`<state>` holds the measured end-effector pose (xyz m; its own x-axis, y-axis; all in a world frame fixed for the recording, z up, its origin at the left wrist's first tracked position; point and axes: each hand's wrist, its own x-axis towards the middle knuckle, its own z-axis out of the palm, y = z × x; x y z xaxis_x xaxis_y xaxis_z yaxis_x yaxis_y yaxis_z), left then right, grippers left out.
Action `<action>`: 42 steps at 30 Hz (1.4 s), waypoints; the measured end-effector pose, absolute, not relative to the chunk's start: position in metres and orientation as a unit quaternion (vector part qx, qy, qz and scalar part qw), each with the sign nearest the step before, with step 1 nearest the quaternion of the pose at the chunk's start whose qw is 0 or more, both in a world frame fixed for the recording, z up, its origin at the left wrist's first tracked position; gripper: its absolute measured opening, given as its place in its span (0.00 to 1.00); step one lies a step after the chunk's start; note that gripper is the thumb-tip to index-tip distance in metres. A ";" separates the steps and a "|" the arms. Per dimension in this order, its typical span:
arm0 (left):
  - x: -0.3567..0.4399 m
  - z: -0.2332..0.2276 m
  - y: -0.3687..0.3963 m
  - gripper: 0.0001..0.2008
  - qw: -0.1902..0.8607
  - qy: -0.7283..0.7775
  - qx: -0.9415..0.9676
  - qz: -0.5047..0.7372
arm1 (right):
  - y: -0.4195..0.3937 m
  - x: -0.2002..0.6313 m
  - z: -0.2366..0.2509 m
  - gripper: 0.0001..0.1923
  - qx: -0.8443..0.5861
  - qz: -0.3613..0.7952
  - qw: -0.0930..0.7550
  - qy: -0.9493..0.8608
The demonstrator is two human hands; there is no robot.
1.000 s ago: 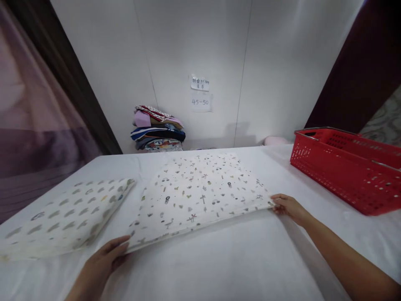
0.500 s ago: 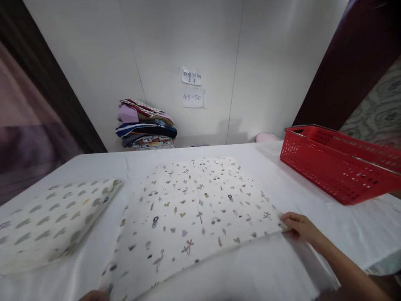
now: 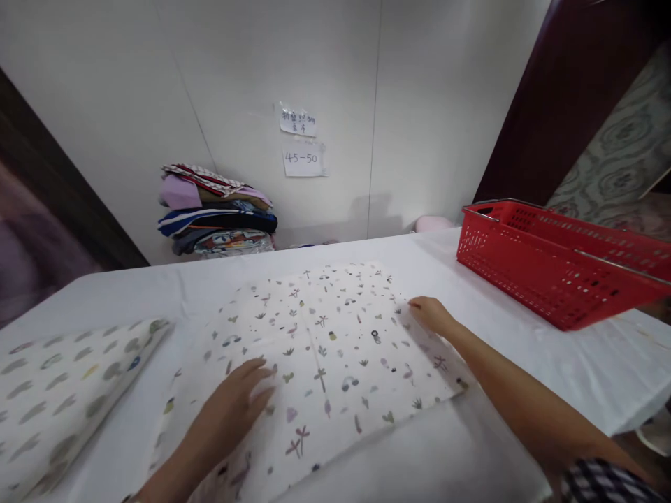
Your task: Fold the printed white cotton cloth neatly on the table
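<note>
A thin white cloth [image 3: 335, 356] printed with small palm trees, flamingos and rainbows lies spread on the table, with crease lines near its middle. Over its left part is my left hand [image 3: 235, 398], fingers apart and holding nothing; whether it touches the fabric is hard to tell. At the cloth's right side, toward the back, my right hand [image 3: 434, 316] reaches in with fingers loosely bent at the edge. No fabric shows pinched in it, and its thumb is hidden. Left of the spread cloth lies a folded cloth [image 3: 63, 391] with grey-green blotches.
A red perforated basket [image 3: 550, 272] with metal handles stands at the right on the white-covered table [image 3: 419, 255]. Folded fabrics [image 3: 217, 209] are stacked by the wall at the back left. Two paper notes [image 3: 302, 159] hang on the wall. Something pink [image 3: 434, 223] shows behind the table.
My right hand has left the cloth's near right corner and moved farther back along its right side. My left hand has come in from the bottom edge over the cloth. The view has shifted rightward.
</note>
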<state>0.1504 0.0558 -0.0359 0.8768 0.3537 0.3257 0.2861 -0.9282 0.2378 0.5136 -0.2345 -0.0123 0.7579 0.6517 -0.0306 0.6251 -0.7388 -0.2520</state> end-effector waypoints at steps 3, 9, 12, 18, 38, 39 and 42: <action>0.198 -0.046 0.055 0.20 0.055 0.139 0.976 0.157 | -0.190 0.540 -0.021 0.15 -0.946 0.063 0.091 -0.303; 0.210 -0.075 0.067 0.19 0.031 0.134 0.963 0.230 | -0.160 0.572 -0.033 0.16 -0.958 0.101 0.068 -0.261; 0.207 -0.079 0.069 0.18 0.026 0.118 0.959 0.257 | -0.157 0.580 -0.032 0.14 -0.957 0.122 0.059 -0.258; 0.208 -0.085 0.072 0.18 0.013 0.106 0.957 0.268 | -0.152 0.586 -0.027 0.09 -0.954 0.119 0.046 -0.273; 0.207 -0.086 0.077 0.20 0.050 0.127 0.956 0.259 | -0.157 0.549 -0.033 0.12 -0.936 0.055 0.085 -0.336; 0.207 -0.087 0.077 0.20 0.052 0.128 0.956 0.259 | -0.157 0.553 -0.031 0.12 -0.936 0.064 0.104 -0.329; 0.207 -0.088 0.077 0.20 0.056 0.132 0.956 0.256 | -0.155 0.564 -0.027 0.13 -0.934 0.099 0.167 -0.300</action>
<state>0.2071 0.0771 -0.0882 0.8336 0.2815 0.4752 0.2236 -0.9587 0.1757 0.5638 -0.1554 -0.0271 0.8008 0.5927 -0.0858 0.5265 -0.7651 -0.3707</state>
